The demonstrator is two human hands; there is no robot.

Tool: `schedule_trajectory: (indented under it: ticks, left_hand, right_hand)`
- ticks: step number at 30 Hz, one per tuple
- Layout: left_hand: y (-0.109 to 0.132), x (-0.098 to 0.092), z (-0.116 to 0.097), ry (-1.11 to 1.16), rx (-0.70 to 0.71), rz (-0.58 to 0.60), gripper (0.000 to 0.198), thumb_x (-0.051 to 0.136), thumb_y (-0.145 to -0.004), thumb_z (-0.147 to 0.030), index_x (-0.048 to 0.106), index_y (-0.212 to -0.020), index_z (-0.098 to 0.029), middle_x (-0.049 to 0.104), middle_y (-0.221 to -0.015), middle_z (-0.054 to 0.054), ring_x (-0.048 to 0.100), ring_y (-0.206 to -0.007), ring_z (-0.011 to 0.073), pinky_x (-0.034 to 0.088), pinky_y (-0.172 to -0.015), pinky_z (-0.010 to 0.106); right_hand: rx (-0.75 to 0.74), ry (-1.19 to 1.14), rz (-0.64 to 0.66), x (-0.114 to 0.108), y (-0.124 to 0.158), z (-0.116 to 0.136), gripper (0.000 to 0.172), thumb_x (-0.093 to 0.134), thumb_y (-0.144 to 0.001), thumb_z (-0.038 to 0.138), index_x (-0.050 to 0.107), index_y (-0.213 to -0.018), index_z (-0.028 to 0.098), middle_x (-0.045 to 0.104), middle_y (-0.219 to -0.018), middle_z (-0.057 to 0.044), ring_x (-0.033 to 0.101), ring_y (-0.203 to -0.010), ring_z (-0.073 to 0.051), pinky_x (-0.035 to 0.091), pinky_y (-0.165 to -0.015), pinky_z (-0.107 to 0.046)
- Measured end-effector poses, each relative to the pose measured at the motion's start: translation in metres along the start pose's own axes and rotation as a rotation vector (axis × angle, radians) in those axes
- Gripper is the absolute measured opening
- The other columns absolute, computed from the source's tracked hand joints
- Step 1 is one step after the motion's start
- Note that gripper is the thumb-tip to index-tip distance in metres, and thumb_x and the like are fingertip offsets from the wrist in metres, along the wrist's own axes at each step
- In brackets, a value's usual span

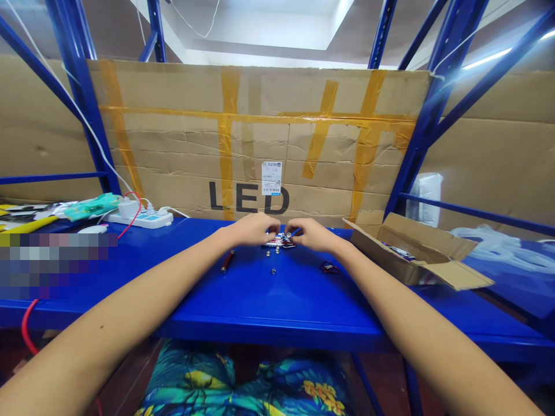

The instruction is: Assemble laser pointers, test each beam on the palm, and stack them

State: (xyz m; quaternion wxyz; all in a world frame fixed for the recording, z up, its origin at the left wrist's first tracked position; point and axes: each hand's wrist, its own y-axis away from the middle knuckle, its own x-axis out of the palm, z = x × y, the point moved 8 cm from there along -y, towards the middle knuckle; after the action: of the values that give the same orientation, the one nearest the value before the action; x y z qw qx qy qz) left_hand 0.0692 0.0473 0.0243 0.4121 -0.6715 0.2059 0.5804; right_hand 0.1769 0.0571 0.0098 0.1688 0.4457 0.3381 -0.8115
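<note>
Both my hands reach out over the blue table (pixel 277 303) to a small cluster of slim shiny metal tubes (pixel 277 240), silver with some red. My left hand (pixel 258 229) curls its fingers at the cluster's left end; whether it pinches a piece there is too small to make out. At the right end, my right hand (pixel 313 234) has its fingers closed near a small round silver piece (pixel 288 235). Just below lie several tiny silver parts (pixel 273 271). A dark red tube (pixel 227 262) rests on the left, a dark red looped item (pixel 329 267) on the right.
An open cardboard box (pixel 416 248) holding slim items stands at right. A white power strip (pixel 147 218) with cables sits at back left, beside packets (pixel 93 206). A big taped cardboard sheet (pixel 186 156) closes off the back between blue posts (pixel 84 98).
</note>
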Motion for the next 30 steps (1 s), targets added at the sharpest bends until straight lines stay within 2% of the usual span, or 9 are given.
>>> schedule_trajectory:
  ticks: [2, 7, 12, 19, 23, 30]
  left_hand:
    - [0.002, 0.009, 0.006, -0.051, -0.026, 0.099, 0.021, 0.052, -0.08, -0.021, 0.069, -0.092, -0.019, 0.068, -0.079, 0.005, 0.056, -0.067, 0.0145, 0.036, -0.061, 0.025]
    - [0.005, 0.033, 0.012, -0.016, -0.026, 0.284, 0.023, 0.056, -0.077, -0.015, 0.071, -0.092, -0.021, 0.068, -0.076, 0.003, 0.056, -0.064, 0.0143, 0.036, -0.059, 0.024]
    - [0.004, 0.041, 0.01, 0.031, 0.005, 0.338, 0.027, 0.056, -0.078, -0.011, 0.073, -0.096, -0.022, 0.071, -0.081, 0.003, 0.059, -0.068, 0.0141, 0.038, -0.061, 0.023]
    - [0.005, 0.042, 0.009, 0.068, -0.021, 0.378, 0.016, 0.062, -0.076, -0.014, 0.072, -0.086, -0.018, 0.071, -0.078, 0.002, 0.06, -0.068, 0.013, 0.038, -0.06, 0.022]
    - [0.004, 0.034, 0.012, 0.108, -0.06, 0.313, 0.01, 0.062, -0.073, -0.017, 0.068, -0.081, -0.017, 0.068, -0.073, 0.002, 0.057, -0.063, 0.0125, 0.037, -0.057, 0.023]
    - [-0.002, 0.005, 0.006, 0.291, -0.038, -0.023, 0.012, 0.056, -0.075, -0.018, 0.064, -0.084, -0.014, 0.066, -0.074, 0.001, 0.057, -0.066, 0.0108, 0.04, -0.06, 0.022]
  right_hand:
    - [-0.007, 0.023, 0.004, 0.0, 0.0, 0.001, 0.018, 0.057, -0.071, 0.006, 0.063, -0.084, 0.016, 0.067, -0.086, -0.004, 0.059, -0.081, -0.016, 0.044, -0.076, -0.028]
    - [-0.003, 0.045, 0.044, 0.005, 0.0, 0.002, 0.018, 0.058, -0.071, 0.006, 0.065, -0.084, 0.015, 0.068, -0.086, -0.004, 0.059, -0.079, -0.016, 0.044, -0.074, -0.027]
    - [0.003, 0.054, 0.076, 0.009, 0.0, 0.0, 0.017, 0.058, -0.071, 0.008, 0.065, -0.085, 0.015, 0.069, -0.085, -0.004, 0.059, -0.076, -0.016, 0.043, -0.071, -0.027]
    - [0.004, 0.097, 0.106, 0.015, 0.001, 0.004, 0.017, 0.057, -0.072, 0.007, 0.063, -0.086, 0.016, 0.067, -0.084, -0.003, 0.055, -0.074, -0.014, 0.039, -0.068, -0.025]
    - [0.037, 0.143, 0.112, 0.016, 0.002, 0.006, 0.01, 0.056, -0.072, 0.01, 0.06, -0.079, 0.016, 0.064, -0.076, -0.002, 0.051, -0.068, -0.013, 0.035, -0.062, -0.024]
    - [0.106, 0.152, 0.12, 0.017, 0.003, 0.004, 0.002, 0.056, -0.072, 0.015, 0.055, -0.072, 0.017, 0.06, -0.069, -0.001, 0.048, -0.062, -0.013, 0.031, -0.057, -0.026]
